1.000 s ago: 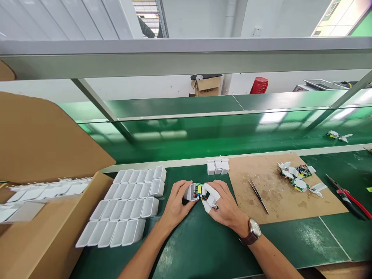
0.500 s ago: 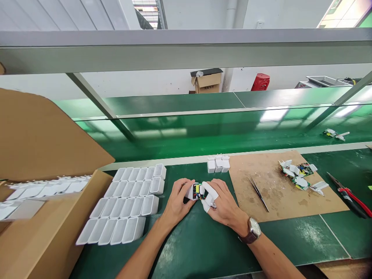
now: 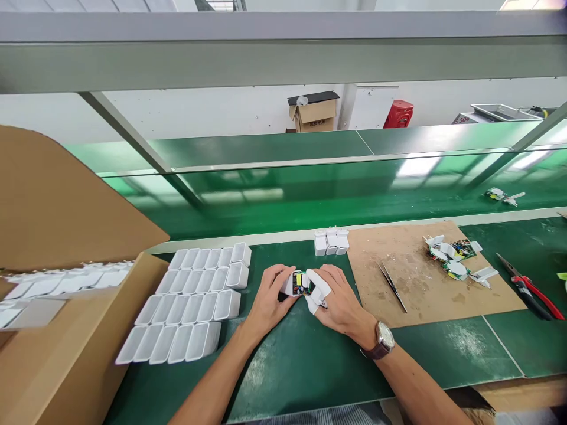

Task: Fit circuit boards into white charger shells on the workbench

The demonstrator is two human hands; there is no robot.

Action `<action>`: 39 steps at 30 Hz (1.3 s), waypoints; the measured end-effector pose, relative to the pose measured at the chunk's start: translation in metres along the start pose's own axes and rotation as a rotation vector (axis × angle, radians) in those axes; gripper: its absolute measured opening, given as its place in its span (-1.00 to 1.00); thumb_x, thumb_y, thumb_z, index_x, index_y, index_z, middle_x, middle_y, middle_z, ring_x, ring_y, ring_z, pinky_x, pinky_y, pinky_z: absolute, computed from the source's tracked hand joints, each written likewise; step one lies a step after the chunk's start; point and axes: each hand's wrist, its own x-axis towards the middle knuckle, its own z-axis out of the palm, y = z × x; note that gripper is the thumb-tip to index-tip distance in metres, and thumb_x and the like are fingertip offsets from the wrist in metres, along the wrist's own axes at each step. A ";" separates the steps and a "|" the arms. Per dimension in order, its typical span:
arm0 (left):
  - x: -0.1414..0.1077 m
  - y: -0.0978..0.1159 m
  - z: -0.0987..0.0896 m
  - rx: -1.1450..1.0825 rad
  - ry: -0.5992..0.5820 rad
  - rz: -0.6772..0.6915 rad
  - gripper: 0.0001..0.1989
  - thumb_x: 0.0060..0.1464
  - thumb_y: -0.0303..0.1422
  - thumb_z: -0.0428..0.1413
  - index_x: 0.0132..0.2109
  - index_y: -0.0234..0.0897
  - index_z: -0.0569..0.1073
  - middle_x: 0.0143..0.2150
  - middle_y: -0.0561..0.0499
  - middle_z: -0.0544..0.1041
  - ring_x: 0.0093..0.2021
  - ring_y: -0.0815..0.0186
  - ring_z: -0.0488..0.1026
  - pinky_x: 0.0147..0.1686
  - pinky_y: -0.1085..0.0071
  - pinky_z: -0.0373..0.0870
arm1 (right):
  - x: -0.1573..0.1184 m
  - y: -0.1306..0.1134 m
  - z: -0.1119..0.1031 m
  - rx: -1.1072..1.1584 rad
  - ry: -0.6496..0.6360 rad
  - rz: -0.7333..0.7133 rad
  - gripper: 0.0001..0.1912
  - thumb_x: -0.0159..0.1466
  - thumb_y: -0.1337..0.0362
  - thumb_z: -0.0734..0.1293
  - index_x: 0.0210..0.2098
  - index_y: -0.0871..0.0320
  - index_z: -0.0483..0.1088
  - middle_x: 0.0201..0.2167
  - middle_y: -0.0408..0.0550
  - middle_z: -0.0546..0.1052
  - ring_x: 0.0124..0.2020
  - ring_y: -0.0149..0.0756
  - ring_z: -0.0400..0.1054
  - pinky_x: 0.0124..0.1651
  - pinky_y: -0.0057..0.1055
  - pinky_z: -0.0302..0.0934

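Over the green bench, my left hand [image 3: 268, 300] is closed around a white plastic housing [image 3: 287, 287]. A small circuit board [image 3: 302, 283] with yellow and black parts shows at the housing's open end; how deep it sits inside I cannot tell. My right hand [image 3: 344, 304], with a watch on its wrist, grips the white plug cover [image 3: 319, 284] at the board's other end. The fingers hide part of both white pieces. Just beyond the hands stand several closed white adapters [image 3: 331, 242].
Rows of open white housings [image 3: 190, 304] lie at the left beside a cardboard box [image 3: 88, 348] of white parts. At the right, a brown board [image 3: 381, 248] carries tweezers [image 3: 391, 285] and several circuit assemblies [image 3: 456, 270]. Red-handled pliers [image 3: 529, 289] lie farther right. A metal beam [image 3: 283, 62] crosses above.
The view has tilted slightly downward, so the scene sits higher in the picture. Both hands keep their hold on the housing and plug cover, with little visible movement.
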 end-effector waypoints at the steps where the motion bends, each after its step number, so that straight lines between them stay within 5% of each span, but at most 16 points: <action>1: 0.000 0.000 0.000 0.001 -0.001 0.000 -0.40 0.28 -0.34 0.20 0.39 -0.06 0.22 0.15 -0.17 0.38 0.15 0.08 0.43 0.13 0.09 0.49 | 0.000 0.000 0.000 0.002 0.000 0.002 -0.19 0.20 0.48 0.25 0.43 0.25 0.02 0.09 0.23 0.47 0.09 0.12 0.28 0.12 0.13 0.36; 17: -0.002 0.002 0.002 -0.102 -0.027 -0.038 -0.42 0.26 -0.37 0.21 0.37 -0.06 0.28 0.16 -0.17 0.35 0.16 0.09 0.42 0.14 0.09 0.48 | -0.003 0.002 0.008 0.049 -0.002 -0.026 -0.22 0.26 0.45 0.27 0.44 0.24 0.01 0.10 0.24 0.47 0.10 0.11 0.29 0.12 0.14 0.33; 24: -0.004 0.002 0.006 -0.492 -0.233 -0.249 -0.51 0.30 -0.30 0.13 0.34 -0.14 0.32 0.22 -0.19 0.49 0.20 0.07 0.48 0.24 0.05 0.42 | 0.000 0.006 -0.003 0.176 0.037 0.020 -0.35 0.32 0.13 0.42 0.33 0.11 0.23 -0.06 0.13 0.51 -0.02 0.03 0.39 -0.01 0.06 0.42; 27: -0.003 0.002 0.003 -0.679 -0.231 -0.375 -0.41 0.34 -0.25 0.12 0.42 -0.10 0.18 0.36 -0.20 0.41 0.30 0.07 0.42 0.31 0.04 0.35 | -0.005 0.013 0.001 0.218 0.033 0.035 -0.52 0.39 0.29 0.34 0.29 0.00 0.31 0.08 0.11 0.48 0.10 -0.05 0.40 0.09 -0.01 0.44; 31: -0.003 0.006 -0.002 -0.919 -0.198 -0.453 -0.34 0.39 -0.18 0.05 0.50 -0.03 -0.01 0.49 -0.17 0.22 0.45 0.11 0.25 0.42 0.05 0.18 | -0.011 0.020 0.018 0.180 -0.065 0.012 -0.49 0.40 0.36 0.29 0.32 0.02 0.29 0.29 0.18 0.38 0.26 -0.02 0.36 0.21 0.01 0.42; 39: -0.008 0.014 -0.001 -0.750 -0.198 -0.332 -0.19 0.44 -0.22 -0.03 0.53 0.01 -0.43 0.58 -0.17 -0.06 0.56 0.15 -0.06 0.51 -0.08 -0.17 | -0.011 0.021 0.023 0.179 -0.052 -0.005 -0.57 0.44 0.38 0.25 0.26 0.03 0.34 0.10 0.12 0.52 0.03 -0.15 0.51 0.02 -0.20 0.53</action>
